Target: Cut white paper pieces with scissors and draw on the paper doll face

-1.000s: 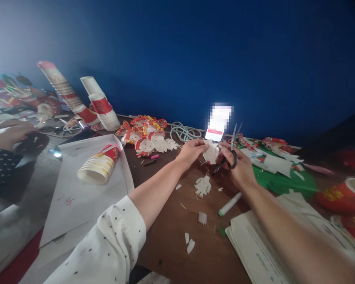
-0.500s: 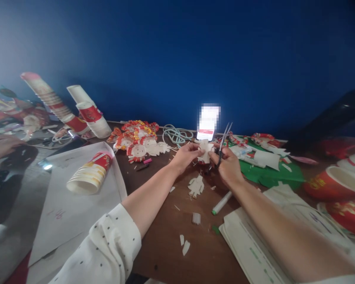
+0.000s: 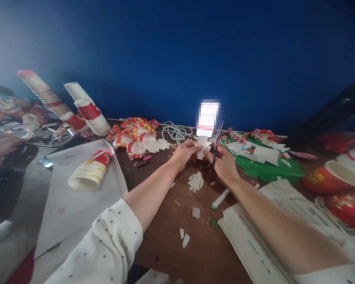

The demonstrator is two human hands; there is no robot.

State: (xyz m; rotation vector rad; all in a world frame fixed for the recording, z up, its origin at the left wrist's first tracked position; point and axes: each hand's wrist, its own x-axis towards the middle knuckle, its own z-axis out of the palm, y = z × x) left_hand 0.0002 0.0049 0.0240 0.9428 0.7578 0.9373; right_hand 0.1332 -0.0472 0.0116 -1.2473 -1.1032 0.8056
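My left hand [image 3: 185, 154] pinches the left side of a white paper cutout [image 3: 201, 146] above the table. From the other side my right hand [image 3: 223, 161] touches the same cutout with its fingertips. It also grips a pair of scissors [image 3: 216, 145], whose blades point up and away from me. Just below my hands a second white doll-shaped cutout [image 3: 195, 182] lies flat. A lit phone [image 3: 205, 132] stands upright right behind the held piece.
Paper scraps [image 3: 185, 240], a green-capped marker [image 3: 220, 199] and a clear small block [image 3: 195, 213] lie nearer me. Decorated paper figures [image 3: 137, 136] and a pale cable [image 3: 176, 132] are at the back. Stacked cups [image 3: 90, 171] rest on white board; another person's hand [image 3: 4, 149] is far left.
The view has shifted slightly. The scissors in my right hand are tilted a little more upright, while both hands stay on the paper cutout.
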